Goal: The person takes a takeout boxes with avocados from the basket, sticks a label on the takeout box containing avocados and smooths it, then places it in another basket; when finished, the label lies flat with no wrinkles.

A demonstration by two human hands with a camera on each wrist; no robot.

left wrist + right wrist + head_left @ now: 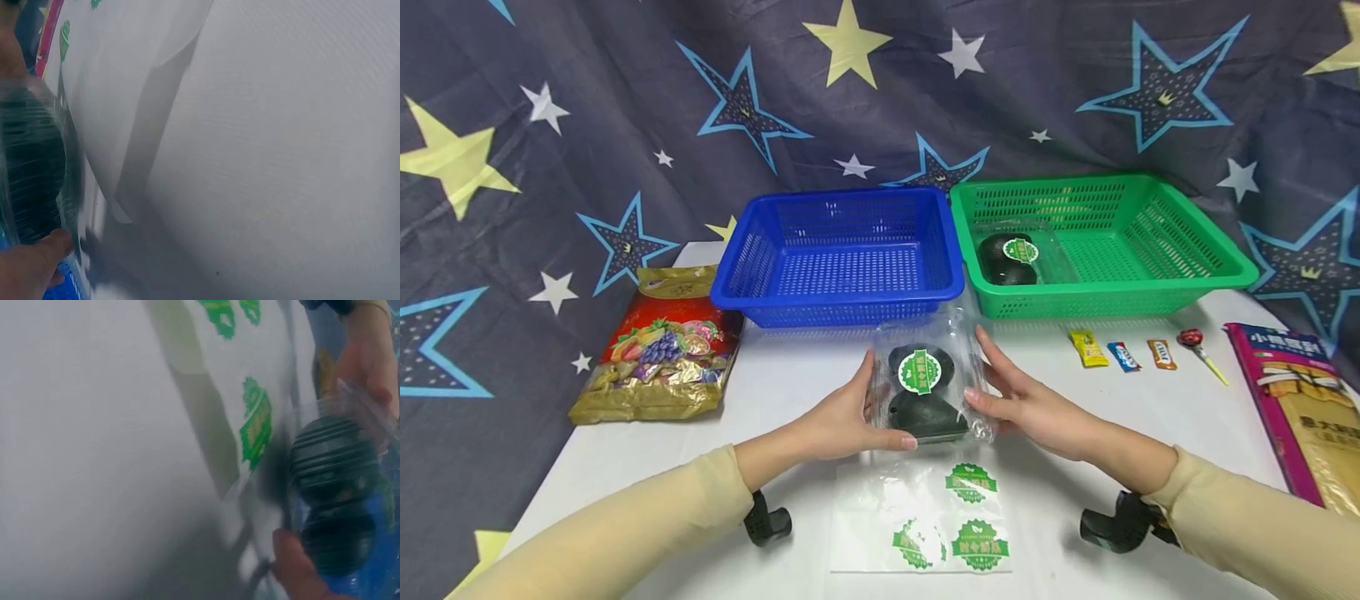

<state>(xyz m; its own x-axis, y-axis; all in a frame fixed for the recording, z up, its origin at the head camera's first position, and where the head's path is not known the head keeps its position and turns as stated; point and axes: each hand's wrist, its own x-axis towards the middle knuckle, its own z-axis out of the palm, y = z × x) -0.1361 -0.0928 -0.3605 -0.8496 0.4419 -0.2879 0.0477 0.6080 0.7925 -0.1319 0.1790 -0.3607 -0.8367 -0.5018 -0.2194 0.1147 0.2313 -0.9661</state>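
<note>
Both hands hold a clear plastic clamshell box [967,327] by its sides, tilted up over the table. Inside lie two dark green avocados [925,417], and a round green-and-white sticker [919,372] is on the lid. The left hand [838,423] grips the box's left side, its thumb along the near edge. At the right side, the right hand [1045,412] has its thumb and fingers on the plastic. Under the box, on the table, is a sheet of green stickers [880,525]. The right wrist view shows the avocados [334,459] through the box wall.
Behind the hands stand a blue basket [838,312] and a green basket [1112,300], which holds another sticker-bearing box [1060,254] of avocados. A red-and-gold candy bag [662,350] lies left. Several small candies, a lollipop [1192,338] and a purple-and-gold packet [1292,400] lie right.
</note>
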